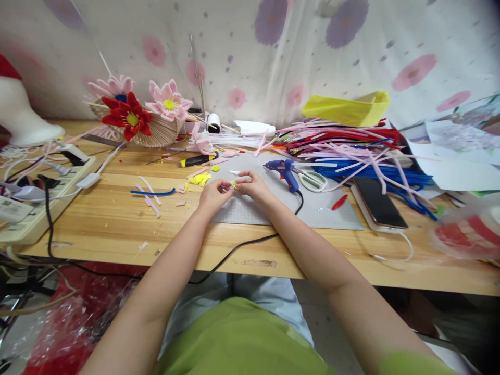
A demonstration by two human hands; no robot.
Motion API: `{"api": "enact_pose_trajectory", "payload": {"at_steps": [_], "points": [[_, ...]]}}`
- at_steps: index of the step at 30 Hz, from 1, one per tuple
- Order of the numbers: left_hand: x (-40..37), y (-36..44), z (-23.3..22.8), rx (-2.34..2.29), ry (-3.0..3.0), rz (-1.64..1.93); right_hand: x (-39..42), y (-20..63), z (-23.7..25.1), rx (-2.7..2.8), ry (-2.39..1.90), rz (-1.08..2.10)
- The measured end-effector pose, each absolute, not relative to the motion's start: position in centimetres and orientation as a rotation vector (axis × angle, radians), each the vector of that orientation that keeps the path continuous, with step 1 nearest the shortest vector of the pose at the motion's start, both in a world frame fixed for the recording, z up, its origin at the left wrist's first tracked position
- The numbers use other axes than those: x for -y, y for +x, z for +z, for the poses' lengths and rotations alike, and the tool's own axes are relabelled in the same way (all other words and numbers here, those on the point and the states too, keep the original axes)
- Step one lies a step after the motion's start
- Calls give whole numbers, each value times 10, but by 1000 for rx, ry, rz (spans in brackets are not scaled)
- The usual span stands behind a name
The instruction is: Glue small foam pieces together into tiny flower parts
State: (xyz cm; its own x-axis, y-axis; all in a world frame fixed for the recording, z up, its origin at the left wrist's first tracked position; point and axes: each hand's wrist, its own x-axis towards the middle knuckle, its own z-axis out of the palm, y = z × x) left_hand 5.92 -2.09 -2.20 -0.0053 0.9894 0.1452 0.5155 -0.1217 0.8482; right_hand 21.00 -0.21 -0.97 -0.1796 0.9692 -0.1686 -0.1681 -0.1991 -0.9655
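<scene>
My left hand (214, 195) and my right hand (253, 186) meet over the left part of a grey cutting mat (250, 214). Between their pinched fingertips is a small pale yellow piece (233, 185), too small to make out its kind. Both hands are closed on it. Just left of my left hand lie yellow scraps (200, 179) and a yellow disc (215, 168). To the right of my right hand a blue glue gun (284, 172) rests on the mat, beside white-handled scissors (311, 180). A red petal-shaped piece (339, 202) lies farther right.
Pipe cleaners (351, 151) in several colours pile up at the back right, near a phone (379, 202). Fuzzy flowers (130, 117) stand back left, a utility knife (198, 159) before them. A power strip (47, 195) sits left. The glue gun's black cord (242, 245) crosses the table edge.
</scene>
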Motion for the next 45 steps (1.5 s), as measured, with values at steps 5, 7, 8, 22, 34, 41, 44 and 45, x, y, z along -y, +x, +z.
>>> {"api": "enact_pose_trajectory", "payload": {"at_steps": [5, 7, 8, 22, 34, 41, 44, 45], "points": [[19, 60, -18, -1365, 1375, 1142, 4, 211, -8, 1201, -1061, 1507], [20, 60, -14, -1346, 1311, 1140, 4, 211, -9, 1257, -1057, 1472], [21, 60, -12, -1348, 1289, 1133, 3, 211, -9, 1284, -1057, 1456], [26, 63, 1, -1379, 1228, 1089, 4, 214, -8, 1227, -1013, 1514], [23, 61, -5, -1370, 1270, 1093, 3, 212, -10, 1205, -1021, 1525], [23, 62, -5, -1419, 1213, 1100, 3, 209, -15, 1234, -989, 1523], [23, 61, -4, -1417, 1218, 1100, 3, 209, -16, 1252, -987, 1512], [23, 61, -4, -1415, 1219, 1099, 3, 209, -16, 1263, -990, 1502]]}}
